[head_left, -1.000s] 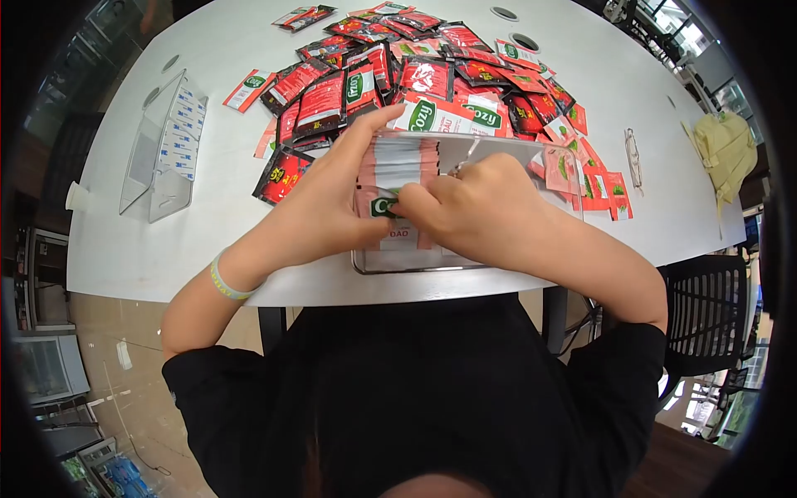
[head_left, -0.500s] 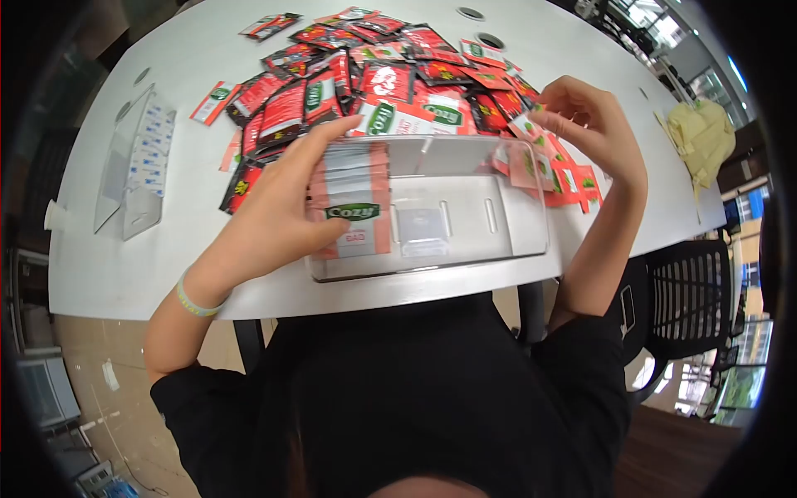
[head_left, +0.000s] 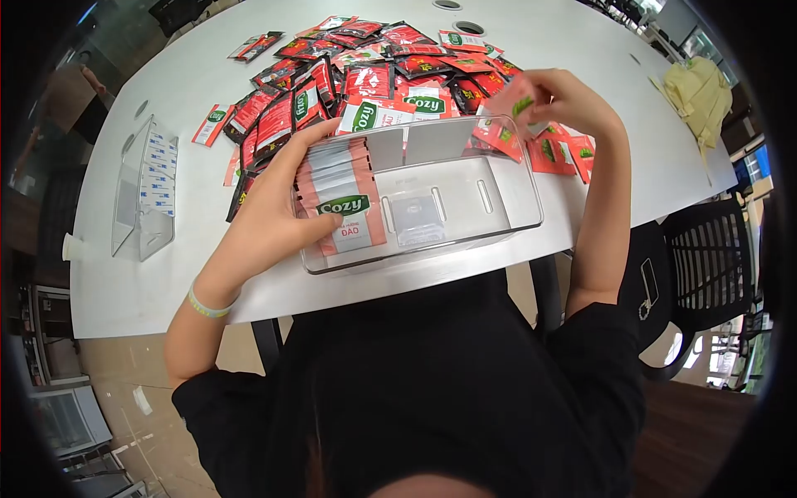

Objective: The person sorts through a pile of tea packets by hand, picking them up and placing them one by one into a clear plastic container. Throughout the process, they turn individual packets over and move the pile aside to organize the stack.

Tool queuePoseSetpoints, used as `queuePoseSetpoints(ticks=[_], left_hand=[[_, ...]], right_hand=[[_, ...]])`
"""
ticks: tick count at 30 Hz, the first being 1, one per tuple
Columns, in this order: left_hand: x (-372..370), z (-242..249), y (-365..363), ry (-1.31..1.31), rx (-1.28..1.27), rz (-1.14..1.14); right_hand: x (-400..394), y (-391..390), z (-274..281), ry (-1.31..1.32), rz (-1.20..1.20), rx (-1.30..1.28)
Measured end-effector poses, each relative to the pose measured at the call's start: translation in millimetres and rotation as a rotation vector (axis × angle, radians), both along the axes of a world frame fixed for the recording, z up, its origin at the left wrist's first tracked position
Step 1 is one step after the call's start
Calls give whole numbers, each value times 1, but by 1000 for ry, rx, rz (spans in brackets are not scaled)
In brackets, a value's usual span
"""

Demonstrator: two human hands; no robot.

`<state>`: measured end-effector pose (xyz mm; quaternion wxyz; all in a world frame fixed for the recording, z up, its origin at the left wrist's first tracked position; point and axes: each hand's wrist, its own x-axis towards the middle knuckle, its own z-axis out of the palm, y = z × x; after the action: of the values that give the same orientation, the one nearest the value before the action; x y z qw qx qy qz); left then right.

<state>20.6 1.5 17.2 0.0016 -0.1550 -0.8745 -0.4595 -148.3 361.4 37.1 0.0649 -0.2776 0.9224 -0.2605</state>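
Observation:
A clear plastic bin stands at the table's near edge, with a packed row of pink and white Cozy sachets upright in its left end. My left hand curves around that end, its thumb pressed on the front sachet and its fingers along the back of the row. Above the bin's far right corner, my right hand pinches a pink sachet by its right side. More pink sachets lie on the table just below that hand. The fingertips of my right hand are partly hidden.
Behind the bin spreads a large heap of red and black sachets mixed with pink ones. A second clear bin stands to the left on the white table. A yellow cloth bag lies at the right, near a black chair.
My right hand has moved left toward the bin and now holds up a pink sachet. My left hand stays on the row. The camera view has shifted slightly.

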Motion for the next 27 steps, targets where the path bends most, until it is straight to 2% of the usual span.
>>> queuePoseSetpoints(ticks=[1, 3, 4, 6, 11, 14, 15, 17, 18, 23, 27], left_hand=[[0, -1, 0, 4, 7, 8], [-1, -2, -2, 31, -6, -6], [-1, -2, -2, 23, -7, -6], [-1, -2, -3, -7, 27, -10], [-3, -7, -6, 30, 16, -13], [-3, -6, -6, 62, -3, -24], [-3, -7, -6, 50, -6, -19], [-3, -9, -7, 71, -5, -18], [-3, -10, -8, 92, -12, -28], [-3, -12, -9, 157, -58, -35], [-2, -11, -10, 78, -27, -25]], right_hand=[[0, 3, 1, 4, 8, 7], [-1, 5, 6, 42, 2, -265], [3, 0, 6, 112, 165, -470], [10, -8, 14, 326, 335, -478], [28, -38, 11, 376, 441, -600], [44, -42, 17, 274, 450, -439], [49, -54, 18, 282, 560, -510], [66, -70, 22, 267, 625, -413], [68, -76, 21, 160, 710, -373], [83, -115, 6, -37, 872, -216], [87, -133, -6, 35, 891, -56]])
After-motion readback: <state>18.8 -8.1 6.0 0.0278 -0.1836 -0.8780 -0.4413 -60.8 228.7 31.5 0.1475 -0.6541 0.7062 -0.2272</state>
